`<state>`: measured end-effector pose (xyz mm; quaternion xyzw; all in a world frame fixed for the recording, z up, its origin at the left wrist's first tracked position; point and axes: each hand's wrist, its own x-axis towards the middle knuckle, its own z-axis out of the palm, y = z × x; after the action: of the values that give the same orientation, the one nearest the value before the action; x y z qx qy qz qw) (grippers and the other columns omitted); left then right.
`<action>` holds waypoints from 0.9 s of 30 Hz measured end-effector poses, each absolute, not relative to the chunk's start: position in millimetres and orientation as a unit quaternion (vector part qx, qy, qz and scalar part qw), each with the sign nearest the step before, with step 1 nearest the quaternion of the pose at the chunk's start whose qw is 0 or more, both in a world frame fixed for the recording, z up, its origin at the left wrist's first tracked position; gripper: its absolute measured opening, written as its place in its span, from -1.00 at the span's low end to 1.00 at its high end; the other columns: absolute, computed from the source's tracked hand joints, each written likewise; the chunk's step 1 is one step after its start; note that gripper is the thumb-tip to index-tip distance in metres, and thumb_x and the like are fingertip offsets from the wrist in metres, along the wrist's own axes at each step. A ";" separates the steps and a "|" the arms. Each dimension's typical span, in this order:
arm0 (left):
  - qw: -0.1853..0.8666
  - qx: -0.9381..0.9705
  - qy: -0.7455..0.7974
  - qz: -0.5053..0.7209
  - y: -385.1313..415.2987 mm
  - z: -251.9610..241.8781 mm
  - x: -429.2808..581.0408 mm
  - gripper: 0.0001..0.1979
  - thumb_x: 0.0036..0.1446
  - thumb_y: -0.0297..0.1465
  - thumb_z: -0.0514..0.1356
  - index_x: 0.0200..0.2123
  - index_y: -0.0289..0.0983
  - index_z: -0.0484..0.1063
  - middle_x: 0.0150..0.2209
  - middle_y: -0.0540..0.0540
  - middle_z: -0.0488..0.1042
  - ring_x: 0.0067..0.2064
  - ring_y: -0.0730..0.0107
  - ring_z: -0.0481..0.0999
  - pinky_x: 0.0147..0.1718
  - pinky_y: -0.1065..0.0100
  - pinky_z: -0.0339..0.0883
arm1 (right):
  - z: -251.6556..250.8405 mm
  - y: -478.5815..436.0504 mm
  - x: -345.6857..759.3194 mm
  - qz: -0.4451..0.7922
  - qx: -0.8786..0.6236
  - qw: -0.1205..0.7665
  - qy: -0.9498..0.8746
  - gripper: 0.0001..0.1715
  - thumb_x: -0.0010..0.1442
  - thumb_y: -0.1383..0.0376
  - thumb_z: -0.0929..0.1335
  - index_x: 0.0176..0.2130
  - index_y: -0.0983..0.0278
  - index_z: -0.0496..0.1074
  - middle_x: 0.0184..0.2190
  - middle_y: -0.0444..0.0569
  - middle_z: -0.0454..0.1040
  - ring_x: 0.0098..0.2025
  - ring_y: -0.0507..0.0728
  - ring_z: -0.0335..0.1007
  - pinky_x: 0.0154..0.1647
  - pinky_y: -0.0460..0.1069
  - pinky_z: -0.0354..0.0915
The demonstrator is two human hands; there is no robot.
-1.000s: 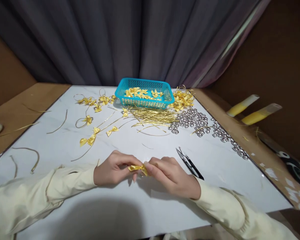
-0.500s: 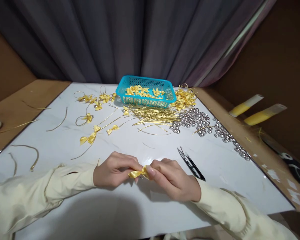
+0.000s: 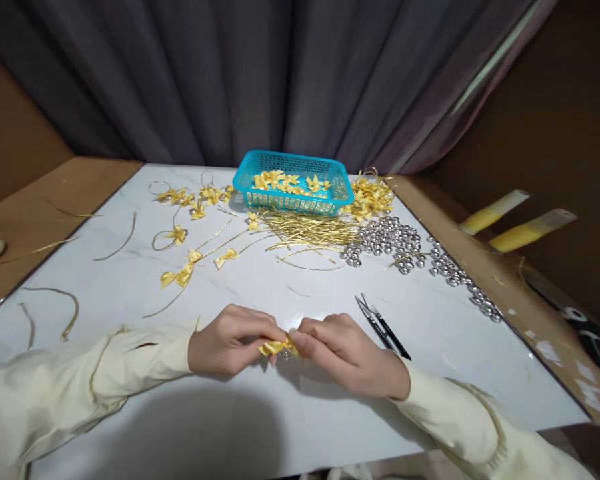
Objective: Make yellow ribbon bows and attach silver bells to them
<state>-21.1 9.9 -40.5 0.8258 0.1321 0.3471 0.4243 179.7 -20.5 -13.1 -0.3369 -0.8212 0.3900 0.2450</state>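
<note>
Between my two hands, over the near middle of the table, is a yellow satin bow [image 3: 274, 348]. My left hand [image 3: 234, 341] is closed, pinching the bow's left side between thumb and fingers. From the right, the thumb and fingers of my right hand [image 3: 347, 350] press together on the bow's other side, covering part of it. A small shiny silver piece shows just under the bow; its shape is too small to make out. Black thread snips [image 3: 383, 327] lie beyond my right hand, blades pointing away.
A turquoise basket [image 3: 350, 193] holding yellow bows stands at the back. In front lie gold cords [image 3: 310, 230]; silver rings or beads [image 3: 387, 237] spread to the right. A heap of bows [image 3: 373, 199] sits beside the basket, with loose bows [image 3: 183, 275] and cord pieces at left.
My right hand has turned slightly, its wrist shifting right and up, while it still pinches the bow. The silver piece under the bow shows more. My left hand has hardly moved.
</note>
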 end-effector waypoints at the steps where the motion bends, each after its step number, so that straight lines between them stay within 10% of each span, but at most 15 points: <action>1: 0.428 0.825 0.132 0.344 9.9 -40.6 -21.0 -0.82 0.20 -0.52 0.04 -0.33 -0.37 0.46 -0.59 -0.14 0.50 -0.55 0.46 0.43 -0.52 0.47 0.33 | -12.0 -19.7 179.8 0.394 -0.336 0.239 -0.821 -0.68 0.29 0.32 0.12 -0.48 0.27 0.21 -0.64 -0.21 0.13 -0.62 -0.07 0.04 -0.56 -0.15 0.04; 27: 0.455 0.822 0.117 0.322 10.7 -42.1 -19.8 -0.78 0.23 -0.47 0.04 -0.31 -0.40 0.48 -0.58 -0.18 0.51 -0.56 0.43 0.47 -0.52 0.48 0.35 | 0.1 -11.0 184.1 0.453 -0.300 0.232 -0.807 -0.60 0.28 0.28 0.19 -0.56 0.33 0.23 -0.71 -0.28 0.00 -0.67 -0.13 -0.11 -0.66 -0.21 -0.08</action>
<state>-19.8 10.7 -42.1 0.8221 0.1170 0.3223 0.4545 184.1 -11.0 0.1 -0.3000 -0.8069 0.4528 0.2321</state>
